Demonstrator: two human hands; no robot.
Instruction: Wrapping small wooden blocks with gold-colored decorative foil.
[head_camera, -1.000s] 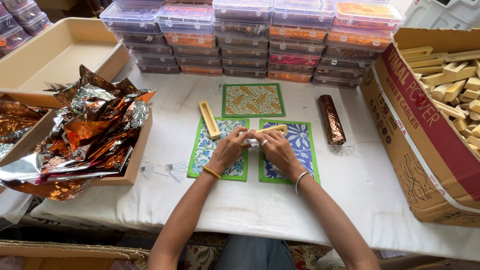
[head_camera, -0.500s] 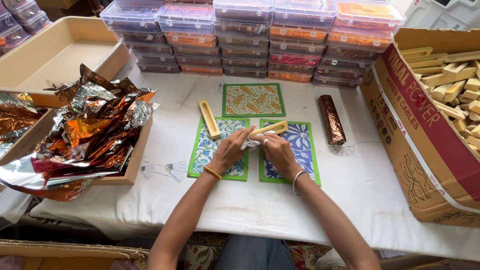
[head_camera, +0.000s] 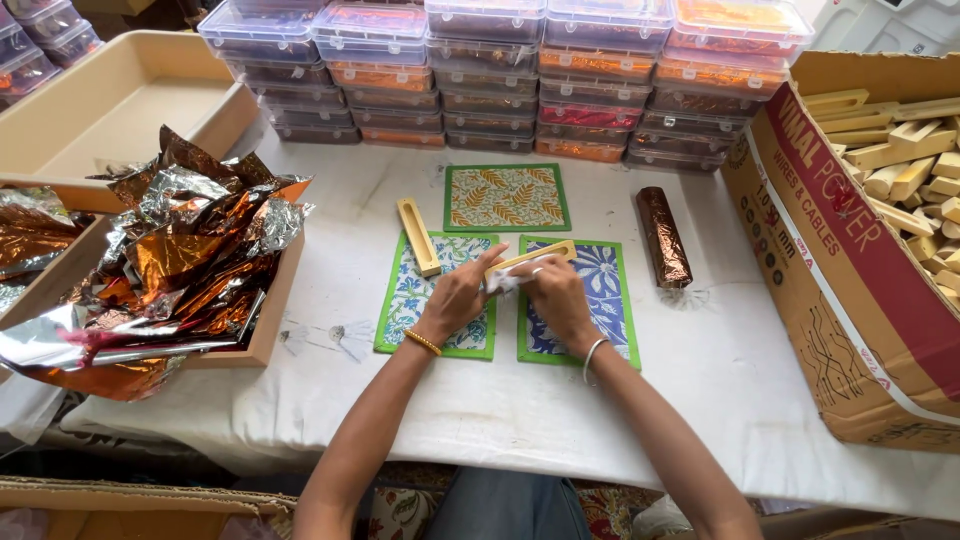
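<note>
My left hand (head_camera: 458, 297) and my right hand (head_camera: 558, 296) meet over two green-edged patterned cards, a blue-green one (head_camera: 415, 300) and a blue floral one (head_camera: 605, 290). Together they hold a slim pale wooden bar (head_camera: 535, 256), tilted up to the right, with a small white wrapper (head_camera: 500, 283) pinched between the fingers at its near end. A second wooden bar (head_camera: 418, 236) lies across the top of the left card. Farther back lies a third card with an orange leaf pattern (head_camera: 506, 197).
A foil-wrapped brown bar (head_camera: 663, 236) lies to the right of the cards. A tray heaped with copper and silver foil (head_camera: 180, 270) stands at the left. A cardboard box (head_camera: 850, 260) of wooden bars (head_camera: 905, 165) stands at the right. Stacked clear plastic boxes (head_camera: 500, 75) line the back.
The wooden bar in my hands has risen at its far end and now tilts over the blue card. My hands have stayed in place, working the white wrapper.
</note>
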